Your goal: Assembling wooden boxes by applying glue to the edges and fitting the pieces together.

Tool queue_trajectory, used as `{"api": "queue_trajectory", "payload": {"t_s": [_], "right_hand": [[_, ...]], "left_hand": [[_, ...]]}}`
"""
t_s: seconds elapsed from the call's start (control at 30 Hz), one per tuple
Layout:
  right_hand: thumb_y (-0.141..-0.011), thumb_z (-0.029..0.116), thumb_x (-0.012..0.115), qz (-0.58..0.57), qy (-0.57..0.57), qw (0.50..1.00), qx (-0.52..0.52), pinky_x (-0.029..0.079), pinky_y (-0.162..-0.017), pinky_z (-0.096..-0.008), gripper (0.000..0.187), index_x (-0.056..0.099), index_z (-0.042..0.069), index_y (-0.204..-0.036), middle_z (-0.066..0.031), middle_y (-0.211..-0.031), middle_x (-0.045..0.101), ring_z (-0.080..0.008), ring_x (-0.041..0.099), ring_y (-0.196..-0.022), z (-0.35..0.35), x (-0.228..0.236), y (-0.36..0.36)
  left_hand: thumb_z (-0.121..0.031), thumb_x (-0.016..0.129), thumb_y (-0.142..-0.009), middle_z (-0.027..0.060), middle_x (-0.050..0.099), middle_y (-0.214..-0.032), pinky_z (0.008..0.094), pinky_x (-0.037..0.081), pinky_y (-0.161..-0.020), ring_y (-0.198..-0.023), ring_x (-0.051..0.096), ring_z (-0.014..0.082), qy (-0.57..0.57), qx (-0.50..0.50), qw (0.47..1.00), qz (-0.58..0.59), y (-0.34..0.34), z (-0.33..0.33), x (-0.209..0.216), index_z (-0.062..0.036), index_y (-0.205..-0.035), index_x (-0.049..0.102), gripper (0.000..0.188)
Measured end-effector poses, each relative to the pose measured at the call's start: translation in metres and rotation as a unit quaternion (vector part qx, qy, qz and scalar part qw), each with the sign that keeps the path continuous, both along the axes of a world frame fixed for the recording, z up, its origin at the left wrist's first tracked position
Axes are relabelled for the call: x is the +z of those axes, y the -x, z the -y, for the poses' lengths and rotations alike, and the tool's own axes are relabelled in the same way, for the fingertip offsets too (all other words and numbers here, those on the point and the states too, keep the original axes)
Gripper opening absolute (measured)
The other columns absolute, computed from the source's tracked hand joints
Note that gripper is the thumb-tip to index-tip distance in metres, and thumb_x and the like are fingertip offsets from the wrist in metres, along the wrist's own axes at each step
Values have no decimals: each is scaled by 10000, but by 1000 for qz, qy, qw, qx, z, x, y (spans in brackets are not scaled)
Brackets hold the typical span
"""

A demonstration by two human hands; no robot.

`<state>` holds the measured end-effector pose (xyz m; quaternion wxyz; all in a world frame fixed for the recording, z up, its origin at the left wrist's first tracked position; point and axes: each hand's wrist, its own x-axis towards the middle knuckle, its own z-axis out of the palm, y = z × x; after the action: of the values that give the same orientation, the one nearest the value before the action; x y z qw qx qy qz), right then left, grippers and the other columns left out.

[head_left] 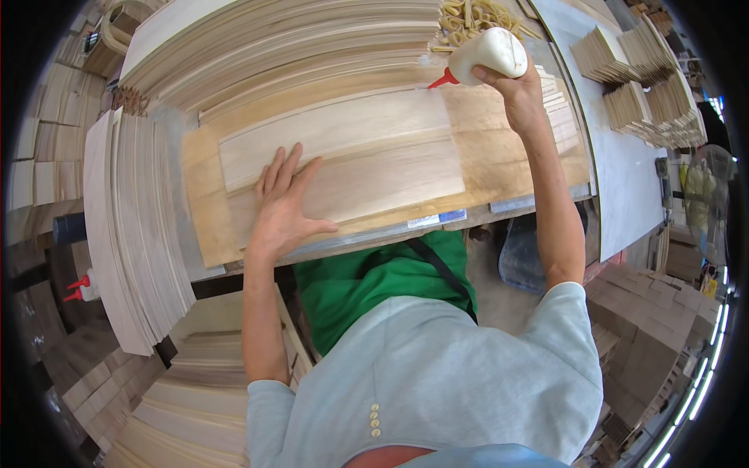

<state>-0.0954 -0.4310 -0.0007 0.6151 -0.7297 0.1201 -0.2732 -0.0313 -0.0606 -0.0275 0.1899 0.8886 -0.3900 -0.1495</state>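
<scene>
A thin pale wooden panel [374, 160] lies flat on a larger tan board [507, 156] on the workbench. Spread across the panel's left part is my left hand [282, 207], fingers apart and thumb stretched to the right, holding nothing. My right hand [511, 86] grips a white glue bottle [488, 58], tipped over so that its red nozzle [445, 79] points down to the left. The nozzle's tip is at the panel's far right corner; whether it touches the wood I cannot tell.
A tall stack of thin wooden sheets [296, 54] stands behind the panel, with another stack [133, 226] to the left. Rubber bands [476, 19] lie at the back. Small wooden strips [558, 117] sit beside my right wrist. Bundled wood pieces [644, 78] stand farther right.
</scene>
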Motion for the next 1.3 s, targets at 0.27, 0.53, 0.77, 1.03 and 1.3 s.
{"api": "queue_trajectory", "payload": {"t_s": [0.27, 0.53, 0.77, 1.03, 1.3], "right_hand": [[-776, 42, 709, 34, -152, 988, 1, 514, -835, -337, 441, 535, -1, -1179, -91, -1080, 623, -186, 611, -979, -14, 6, 24], [-782, 11, 688, 32, -282, 952, 115, 509, -865, -356, 436, 515, -2, -1182, -110, -1097, 608, -211, 604, -1005, -138, -3, 4], [-755, 40, 743, 10, -266, 940, 211, 485, -872, -294, 483, 506, 10, -1175, -78, -1088, 615, -154, 588, -1001, -240, -17, -57], [-745, 80, 768, 2, -234, 941, 243, 483, -873, -291, 550, 467, -1, -1199, -76, -1099, 608, -146, 579, -1014, -274, -21, -74], [-742, 69, 767, -6, -210, 946, 248, 488, -881, -295, 584, 446, 1, -1226, -77, -1109, 602, -152, 576, -1035, -279, -27, -76]], "left_hand": [[-321, 847, -478, 120, 254, -1503, 471, 157, -1137, -1406, 165, 319, 44, 16, 999, 26, -17, -36, 8, -152, -1418, 349, 1077], [-172, 805, -542, 135, 292, -1487, 401, 202, -1140, -1398, 177, 348, 64, 98, 988, -106, -58, -104, -1, -97, -1432, 296, 1028], [-135, 794, -552, 139, 291, -1488, 390, 180, -1144, -1410, 152, 320, 75, 122, 984, -104, -56, -107, -6, -105, -1453, 253, 1051], [-195, 826, -538, 136, 316, -1475, 418, 183, -1138, -1405, 163, 328, 91, 130, 982, -103, -56, -111, -13, -111, -1457, 243, 1092], [-185, 829, -533, 144, 345, -1455, 423, 202, -1132, -1398, 181, 340, 83, 144, 980, -107, -54, -107, -6, -91, -1447, 260, 1081]]}}
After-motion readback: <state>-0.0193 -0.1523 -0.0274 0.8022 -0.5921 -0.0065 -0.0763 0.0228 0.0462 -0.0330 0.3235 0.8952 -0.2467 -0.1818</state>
